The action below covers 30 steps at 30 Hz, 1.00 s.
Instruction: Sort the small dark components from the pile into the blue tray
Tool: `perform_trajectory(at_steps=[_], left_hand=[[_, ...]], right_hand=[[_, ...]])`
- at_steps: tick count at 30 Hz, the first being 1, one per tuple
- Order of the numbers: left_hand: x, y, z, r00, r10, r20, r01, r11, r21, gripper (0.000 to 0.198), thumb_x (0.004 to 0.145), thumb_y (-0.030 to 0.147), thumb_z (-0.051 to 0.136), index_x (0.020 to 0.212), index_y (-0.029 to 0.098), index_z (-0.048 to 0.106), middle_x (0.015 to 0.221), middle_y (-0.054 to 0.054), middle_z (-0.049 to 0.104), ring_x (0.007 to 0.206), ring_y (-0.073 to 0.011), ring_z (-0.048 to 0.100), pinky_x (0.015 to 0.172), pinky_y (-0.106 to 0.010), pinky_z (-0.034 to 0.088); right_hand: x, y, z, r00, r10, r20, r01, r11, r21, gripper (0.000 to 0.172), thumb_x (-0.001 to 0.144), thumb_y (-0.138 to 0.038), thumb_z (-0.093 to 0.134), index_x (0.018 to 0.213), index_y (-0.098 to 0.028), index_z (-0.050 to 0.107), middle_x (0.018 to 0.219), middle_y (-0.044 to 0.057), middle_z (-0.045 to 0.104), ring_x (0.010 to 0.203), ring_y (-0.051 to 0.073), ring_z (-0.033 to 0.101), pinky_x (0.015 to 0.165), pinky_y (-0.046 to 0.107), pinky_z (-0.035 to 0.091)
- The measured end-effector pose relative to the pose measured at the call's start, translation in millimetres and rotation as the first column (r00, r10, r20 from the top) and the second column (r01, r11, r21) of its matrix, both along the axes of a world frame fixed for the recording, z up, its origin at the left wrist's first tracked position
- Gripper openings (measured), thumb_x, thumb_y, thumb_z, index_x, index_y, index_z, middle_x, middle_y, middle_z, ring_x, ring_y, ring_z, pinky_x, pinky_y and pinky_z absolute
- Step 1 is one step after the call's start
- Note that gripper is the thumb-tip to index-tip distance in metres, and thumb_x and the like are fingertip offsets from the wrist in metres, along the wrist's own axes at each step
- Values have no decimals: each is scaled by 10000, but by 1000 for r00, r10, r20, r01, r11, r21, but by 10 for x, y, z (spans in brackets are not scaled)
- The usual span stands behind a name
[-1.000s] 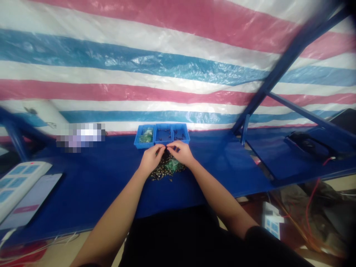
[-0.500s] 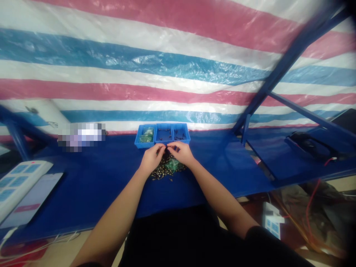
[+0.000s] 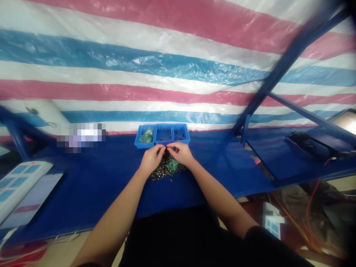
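My left hand (image 3: 150, 158) and my right hand (image 3: 182, 153) meet fingertip to fingertip over a pile of small brass-coloured parts and green pieces (image 3: 166, 169) on the blue table (image 3: 91, 185). Both hands are closed in a pinch on something too small to make out. Just beyond the fingers stands a blue tray with three compartments (image 3: 162, 135); its left compartment holds green pieces, the other two hold small dark parts.
A white power strip (image 3: 16, 183) and a phone (image 3: 33, 200) lie at the left edge. Blue frame bars (image 3: 278, 74) rise at the right, with a black device (image 3: 306, 145) on a lower shelf. Wires and a white box (image 3: 271, 220) lie on the floor.
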<state>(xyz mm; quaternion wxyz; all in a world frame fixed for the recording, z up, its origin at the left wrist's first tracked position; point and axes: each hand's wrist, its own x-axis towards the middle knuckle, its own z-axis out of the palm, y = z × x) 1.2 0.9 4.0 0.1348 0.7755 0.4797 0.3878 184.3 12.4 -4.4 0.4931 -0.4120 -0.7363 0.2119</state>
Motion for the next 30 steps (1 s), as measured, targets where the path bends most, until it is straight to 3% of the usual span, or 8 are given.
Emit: perform_trajectory(at_steps=[9, 16, 30], left_hand=[[-14, 34, -45, 1000, -1, 21, 0, 999, 50, 290, 904, 434, 526, 1018, 216, 677, 829, -14, 714, 728, -152, 656, 708, -249, 504], [-14, 21, -29, 1000, 3, 2, -3, 999, 42, 293, 919, 433, 502, 998, 223, 690, 951, -32, 729, 817, -174, 673, 782, -272, 508], [-18, 29, -43, 999, 11, 33, -12, 999, 41, 292, 907, 424, 520, 1060, 220, 661, 836, -9, 705, 729, -145, 649, 736, -255, 503]], right_hand=[[14, 4, 5, 1000, -9, 19, 9, 1000, 12, 181, 843, -270, 605, 958, -200, 725, 864, 40, 720, 740, 139, 649, 654, 247, 521], [3, -4, 6, 1000, -7, 24, 7, 1000, 14, 193, 847, -272, 604, 983, -202, 721, 871, 42, 717, 742, 139, 647, 655, 248, 523], [16, -2, 26, 999, -20, 33, 19, 999, 30, 184, 844, -267, 602, 957, -192, 727, 831, 46, 709, 732, 141, 645, 648, 245, 519]])
